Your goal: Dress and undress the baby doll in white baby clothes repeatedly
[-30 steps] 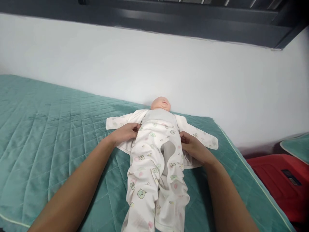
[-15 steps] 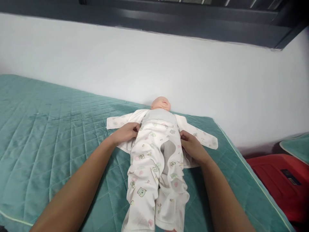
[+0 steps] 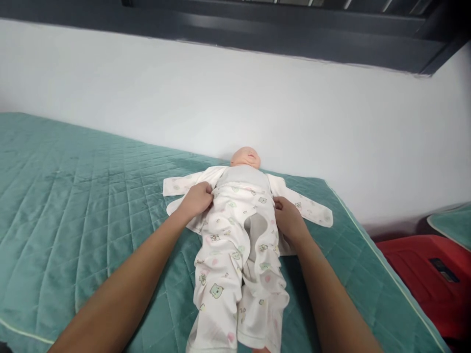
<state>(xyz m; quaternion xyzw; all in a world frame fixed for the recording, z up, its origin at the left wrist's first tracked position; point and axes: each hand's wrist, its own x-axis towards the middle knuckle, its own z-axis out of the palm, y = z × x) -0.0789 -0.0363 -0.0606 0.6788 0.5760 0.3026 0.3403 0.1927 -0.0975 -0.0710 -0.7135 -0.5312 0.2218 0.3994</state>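
Observation:
A baby doll point(image 3: 246, 157) lies on its back, its head against the wall. It wears white patterned pants point(image 3: 224, 245) with an open crotch, pulled up over a grey-white torso. A white patterned baby jacket point(image 3: 311, 211) is spread beneath it, sleeves out to both sides. My left hand point(image 3: 198, 198) is closed at the left side of the waist, fingers pinching the pants' edge. At the right side my right hand point(image 3: 289, 215) is closed against the pants as well, its fingertips partly hidden behind the cloth.
A green quilted cover point(image 3: 91, 206) spreads under the doll. Behind it rises a white wall point(image 3: 184, 93), with a dark frame point(image 3: 257, 29) above. To the right, past the cover's edge, stands a red plastic object point(image 3: 430, 274).
My left hand has shifted slightly up and inward along the waist, its back now turned more upward. My right hand has moved slightly inward. The doll lies nearly as before.

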